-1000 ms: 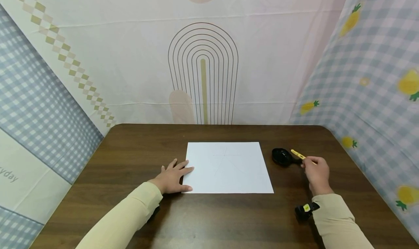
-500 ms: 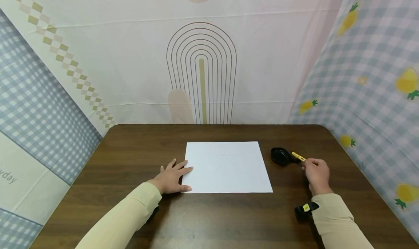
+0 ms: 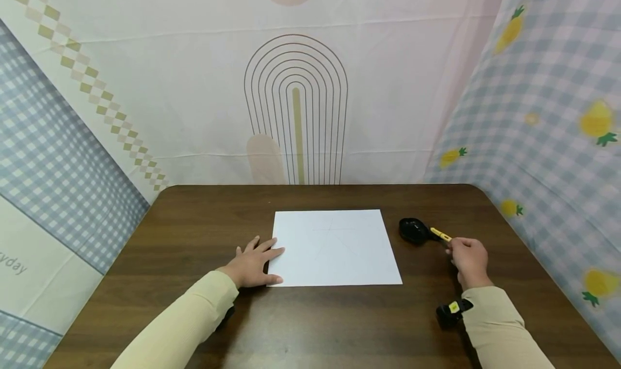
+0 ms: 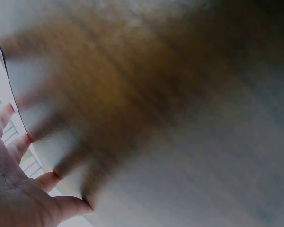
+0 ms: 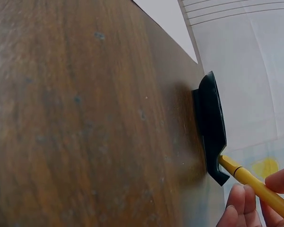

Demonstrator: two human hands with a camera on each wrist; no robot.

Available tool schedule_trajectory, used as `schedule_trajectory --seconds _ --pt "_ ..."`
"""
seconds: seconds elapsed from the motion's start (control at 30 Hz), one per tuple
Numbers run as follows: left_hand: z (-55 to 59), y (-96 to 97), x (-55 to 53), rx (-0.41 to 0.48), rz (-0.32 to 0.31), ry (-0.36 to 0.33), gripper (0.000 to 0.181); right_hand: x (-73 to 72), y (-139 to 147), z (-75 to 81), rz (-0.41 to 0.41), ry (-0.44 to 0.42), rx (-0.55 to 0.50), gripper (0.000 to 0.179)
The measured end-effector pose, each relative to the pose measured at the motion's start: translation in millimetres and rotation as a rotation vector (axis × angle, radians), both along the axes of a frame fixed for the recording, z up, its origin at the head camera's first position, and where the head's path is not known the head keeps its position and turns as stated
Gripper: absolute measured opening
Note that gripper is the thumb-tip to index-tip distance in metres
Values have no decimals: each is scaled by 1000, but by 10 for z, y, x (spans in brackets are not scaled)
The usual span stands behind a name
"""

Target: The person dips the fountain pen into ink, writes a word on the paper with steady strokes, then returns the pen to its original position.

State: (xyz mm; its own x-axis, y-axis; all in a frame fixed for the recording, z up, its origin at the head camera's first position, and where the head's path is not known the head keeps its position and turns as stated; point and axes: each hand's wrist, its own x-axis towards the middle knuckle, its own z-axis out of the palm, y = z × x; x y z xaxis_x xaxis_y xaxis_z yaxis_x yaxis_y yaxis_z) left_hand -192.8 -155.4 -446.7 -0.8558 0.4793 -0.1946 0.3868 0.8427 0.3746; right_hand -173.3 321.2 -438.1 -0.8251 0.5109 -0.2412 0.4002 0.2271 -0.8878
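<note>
A white sheet of paper (image 3: pixel 339 250) with faint thin lines lies on the brown table. My left hand (image 3: pixel 254 264) rests at its left edge, fingers spread, several fingertips and the thumb on the sheet. In the left wrist view, that hand (image 4: pixel 19 189) shows from the palm side. To the right of the sheet lies a black spoon-shaped holder (image 3: pixel 414 231) with a short handle. My right hand (image 3: pixel 469 258) pinches a yellow pen (image 3: pixel 440 234) between thumb and fingers. In the right wrist view, the end of the pen (image 5: pixel 255 182) is right at the black handle (image 5: pixel 217 172).
The wood-grain table (image 3: pixel 339 326) reaches back to a white printed cloth (image 3: pixel 388 99). Checked blue cloths hang at both sides, the right one (image 3: pixel 548 143) with pineapple prints. A small black camera (image 3: pixel 448 315) is strapped at the right wrist.
The end of the yellow pen has come down against the black holder's handle as my right hand moved slightly toward me. My left hand stays on the paper. The view has turned slightly right.
</note>
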Motion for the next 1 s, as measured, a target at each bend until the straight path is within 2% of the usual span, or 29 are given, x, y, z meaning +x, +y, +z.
schedule_trajectory --seconds 0.57,1.0 --pt "-26 -4 -5 -8 7 2 74 24 16 -46 -3 20 15 37" --pt "-15 -1 1 -4 3 10 73 48 -5 -55 33 5 99 31"
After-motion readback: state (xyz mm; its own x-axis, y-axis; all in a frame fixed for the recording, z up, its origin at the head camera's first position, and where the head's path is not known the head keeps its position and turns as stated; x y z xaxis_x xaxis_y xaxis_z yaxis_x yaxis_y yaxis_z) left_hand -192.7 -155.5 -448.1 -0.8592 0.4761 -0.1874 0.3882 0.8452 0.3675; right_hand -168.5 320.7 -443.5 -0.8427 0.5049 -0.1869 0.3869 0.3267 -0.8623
